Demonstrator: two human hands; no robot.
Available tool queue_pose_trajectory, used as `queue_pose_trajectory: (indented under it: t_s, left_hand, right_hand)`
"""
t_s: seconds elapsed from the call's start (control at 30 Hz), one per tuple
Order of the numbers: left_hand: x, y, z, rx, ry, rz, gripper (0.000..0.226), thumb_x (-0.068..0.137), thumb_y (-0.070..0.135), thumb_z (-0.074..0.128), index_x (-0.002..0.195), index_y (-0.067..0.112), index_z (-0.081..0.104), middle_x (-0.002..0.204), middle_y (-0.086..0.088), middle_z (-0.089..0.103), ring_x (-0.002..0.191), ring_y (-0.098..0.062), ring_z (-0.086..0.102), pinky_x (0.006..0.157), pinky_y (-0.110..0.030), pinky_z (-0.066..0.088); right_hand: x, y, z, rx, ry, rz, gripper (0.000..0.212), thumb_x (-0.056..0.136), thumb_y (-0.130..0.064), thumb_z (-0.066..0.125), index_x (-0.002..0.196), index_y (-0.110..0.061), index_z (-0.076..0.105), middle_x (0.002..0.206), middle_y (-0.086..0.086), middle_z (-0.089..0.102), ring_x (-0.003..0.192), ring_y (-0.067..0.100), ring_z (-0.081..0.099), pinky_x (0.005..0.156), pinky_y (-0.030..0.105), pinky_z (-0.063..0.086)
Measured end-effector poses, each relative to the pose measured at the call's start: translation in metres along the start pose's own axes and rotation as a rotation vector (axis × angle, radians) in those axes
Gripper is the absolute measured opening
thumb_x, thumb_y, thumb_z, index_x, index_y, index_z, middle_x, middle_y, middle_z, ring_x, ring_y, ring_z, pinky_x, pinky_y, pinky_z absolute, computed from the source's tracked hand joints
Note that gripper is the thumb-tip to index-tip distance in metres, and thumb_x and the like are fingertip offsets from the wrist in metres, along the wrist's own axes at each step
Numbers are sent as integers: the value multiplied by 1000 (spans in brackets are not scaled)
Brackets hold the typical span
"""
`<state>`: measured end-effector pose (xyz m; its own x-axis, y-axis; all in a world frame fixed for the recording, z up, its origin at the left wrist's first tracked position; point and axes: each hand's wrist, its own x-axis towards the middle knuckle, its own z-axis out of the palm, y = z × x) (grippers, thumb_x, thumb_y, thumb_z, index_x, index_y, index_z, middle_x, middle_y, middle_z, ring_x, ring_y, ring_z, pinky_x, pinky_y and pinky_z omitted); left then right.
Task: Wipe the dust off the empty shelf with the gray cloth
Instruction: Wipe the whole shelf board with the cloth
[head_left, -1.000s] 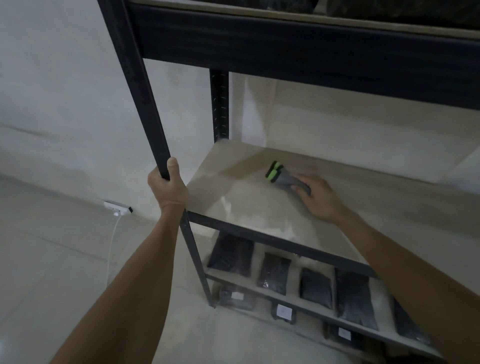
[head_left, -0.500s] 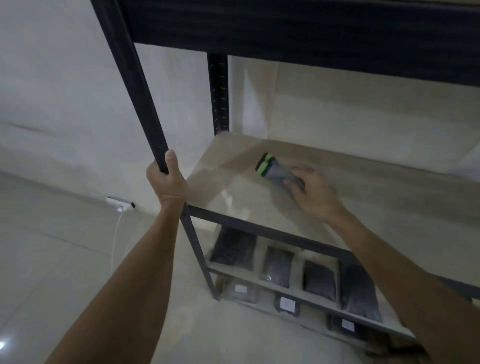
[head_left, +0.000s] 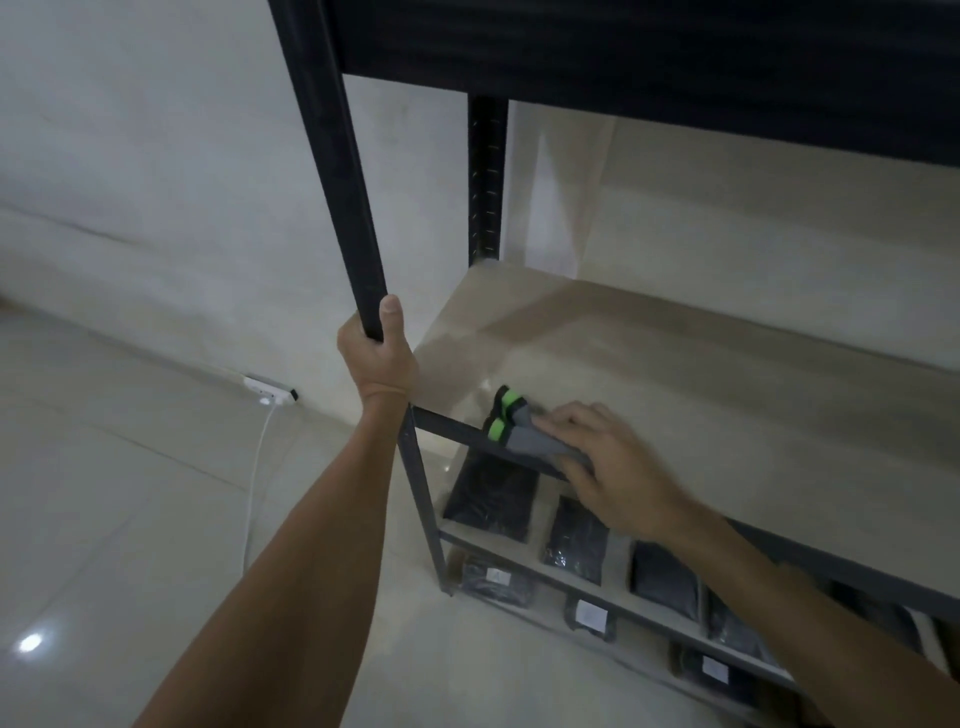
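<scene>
Our right hand (head_left: 618, 467) presses the gray cloth (head_left: 524, 434) flat-fingered at the shelf's (head_left: 701, 395) seven-o'clock edge; left hand (head_left: 376, 358) grips the upright post (head_left: 343, 171).

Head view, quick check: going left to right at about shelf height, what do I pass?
white power strip → left hand gripping the black front post → gray cloth at the shelf front edge → right hand pressing the cloth

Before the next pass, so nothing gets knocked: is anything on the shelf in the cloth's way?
Nothing visible. The right hand presses the cloth at the shelf's front edge, and the board behind it is bare. The left hand holds the post.
</scene>
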<state>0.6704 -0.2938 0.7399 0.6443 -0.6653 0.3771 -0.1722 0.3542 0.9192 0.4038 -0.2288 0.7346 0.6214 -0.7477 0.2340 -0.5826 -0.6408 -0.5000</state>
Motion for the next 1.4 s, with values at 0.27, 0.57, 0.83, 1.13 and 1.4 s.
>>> queue_pose_trajectory:
  t_s: [0.27, 0.57, 0.83, 1.13, 1.4]
  left_hand:
    - [-2, 3, 0, 32, 18, 30, 52, 85, 65, 45, 57, 23, 33, 53, 8, 28, 44, -1, 27, 48, -21, 22]
    - [2, 1, 3, -38, 23, 47, 75, 71, 96, 44, 57, 23, 31, 53, 8, 27, 47, -5, 25, 51, -23, 21]
    - [1, -1, 2, -11, 57, 35, 64, 83, 80, 45, 57, 22, 37, 54, 5, 30, 49, -11, 29, 52, -25, 23]
    - [1, -1, 3, -16, 62, 34, 74, 81, 85, 45, 58, 15, 40, 54, 2, 32, 51, -14, 31, 51, -28, 23]
    - [-2, 4, 4, -52, 60, 12, 75, 71, 94, 47, 59, 21, 37, 53, 5, 30, 49, -11, 27, 51, -28, 21]
  right_hand:
    - [121, 39, -36, 107, 190, 181, 22, 100, -18, 55, 116, -8, 68, 106, 7, 64, 97, 24, 60, 78, 31, 44]
    - [233, 56, 2, -17, 56, 147, 30, 95, -13, 53, 121, -19, 68, 115, 10, 68, 104, 30, 62, 93, 44, 51]
    - [222, 28, -25, 37, -393, -53, 34, 95, -8, 59, 122, -26, 70, 103, -17, 69, 96, -2, 63, 83, 13, 46]
    - [219, 28, -10, 82, -374, -36, 39, 95, -3, 56, 128, -23, 66, 106, -17, 64, 94, -7, 58, 85, 15, 45]
    - [240, 47, -18, 89, -183, 19, 27, 95, -5, 56, 118, -14, 68, 106, 2, 64, 102, 23, 62, 88, 33, 49]
